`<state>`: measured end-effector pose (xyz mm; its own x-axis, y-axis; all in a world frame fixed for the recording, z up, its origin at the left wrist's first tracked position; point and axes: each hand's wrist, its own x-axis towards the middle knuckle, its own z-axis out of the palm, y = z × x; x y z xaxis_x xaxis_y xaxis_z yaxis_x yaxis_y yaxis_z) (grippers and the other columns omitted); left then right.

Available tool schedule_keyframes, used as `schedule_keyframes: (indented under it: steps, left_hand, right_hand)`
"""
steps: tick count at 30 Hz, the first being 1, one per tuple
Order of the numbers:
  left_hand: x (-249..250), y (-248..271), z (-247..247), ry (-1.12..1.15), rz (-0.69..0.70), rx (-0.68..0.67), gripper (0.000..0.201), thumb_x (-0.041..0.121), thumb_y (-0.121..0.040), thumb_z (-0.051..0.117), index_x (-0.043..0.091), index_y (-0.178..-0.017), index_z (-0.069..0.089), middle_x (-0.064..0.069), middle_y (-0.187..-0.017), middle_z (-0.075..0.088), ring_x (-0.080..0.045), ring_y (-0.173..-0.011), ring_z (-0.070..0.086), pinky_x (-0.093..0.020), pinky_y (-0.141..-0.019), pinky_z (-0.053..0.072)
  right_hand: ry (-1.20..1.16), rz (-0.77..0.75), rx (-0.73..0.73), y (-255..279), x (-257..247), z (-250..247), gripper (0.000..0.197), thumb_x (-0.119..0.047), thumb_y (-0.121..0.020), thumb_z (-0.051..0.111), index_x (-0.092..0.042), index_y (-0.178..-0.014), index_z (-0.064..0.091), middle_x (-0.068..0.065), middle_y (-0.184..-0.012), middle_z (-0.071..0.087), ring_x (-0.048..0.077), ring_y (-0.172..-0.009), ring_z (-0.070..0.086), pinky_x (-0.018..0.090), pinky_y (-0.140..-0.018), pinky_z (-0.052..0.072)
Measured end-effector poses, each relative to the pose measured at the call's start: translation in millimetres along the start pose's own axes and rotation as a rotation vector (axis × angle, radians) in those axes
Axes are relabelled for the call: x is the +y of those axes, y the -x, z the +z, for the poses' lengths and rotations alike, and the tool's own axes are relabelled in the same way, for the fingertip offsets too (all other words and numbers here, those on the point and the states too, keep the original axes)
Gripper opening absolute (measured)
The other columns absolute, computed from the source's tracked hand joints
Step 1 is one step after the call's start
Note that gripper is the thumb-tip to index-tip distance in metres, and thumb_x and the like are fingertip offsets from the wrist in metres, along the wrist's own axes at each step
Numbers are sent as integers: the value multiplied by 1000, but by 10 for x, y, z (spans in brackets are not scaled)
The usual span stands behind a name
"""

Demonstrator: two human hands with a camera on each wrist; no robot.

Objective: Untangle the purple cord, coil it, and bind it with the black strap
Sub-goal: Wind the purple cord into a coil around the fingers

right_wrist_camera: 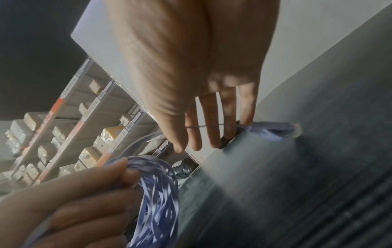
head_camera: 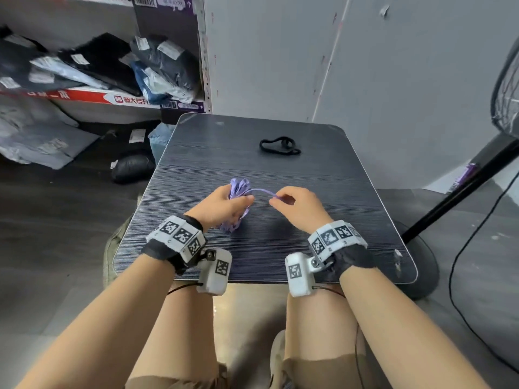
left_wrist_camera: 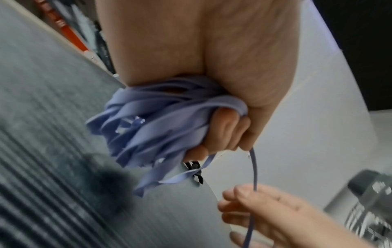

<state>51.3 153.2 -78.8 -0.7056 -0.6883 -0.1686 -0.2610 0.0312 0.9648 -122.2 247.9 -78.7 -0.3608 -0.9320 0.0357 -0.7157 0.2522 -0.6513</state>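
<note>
My left hand [head_camera: 234, 202] grips a bunched purple cord [head_camera: 238, 189] just above the table's middle; the loops spill out below the fist in the left wrist view, where the cord [left_wrist_camera: 148, 127] fills the curled fingers [left_wrist_camera: 224, 127]. A single strand arches from the bundle to my right hand [head_camera: 276, 199], which pinches it between thumb and fingers. In the right wrist view the strand [right_wrist_camera: 203, 126] crosses the fingers [right_wrist_camera: 214, 120] and its end [right_wrist_camera: 273, 129] sticks out past them. The black strap [head_camera: 279, 146] lies loose on the far part of the table, untouched.
The small dark striped table [head_camera: 309, 248] has rounded corners, with my knees under its near edge. A fan on a black stand [head_camera: 463, 197] leans at the right, with a black cable [head_camera: 460, 248] on the floor. Shelves of bagged clothes [head_camera: 98, 66] stand to the left.
</note>
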Motion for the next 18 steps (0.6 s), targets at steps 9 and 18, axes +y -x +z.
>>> schedule_keyframes:
  steps: [9, 18]
  left_hand:
    - [-61, 49, 40, 440, 10, -79, 28, 12, -100, 39, 13, -72, 41, 8, -49, 32, -5, -41, 26, -16, -39, 29]
    - [193, 44, -122, 511, 44, -205, 42, 44, -92, 44, 16, -62, 39, 12, -39, 23, -3, -30, 16, -20, -39, 28]
  right_hand:
    - [-382, -9, 158, -75, -118, 19, 27, -21, -100, 39, -16, -90, 64, 6, -81, 61, 35, -68, 49, 36, -62, 49]
    - [-625, -180, -401, -412, -396, -7, 43, -14, -83, 62, -24, -124, 50, 0, -115, 59, 1, -109, 54, 16, -92, 43]
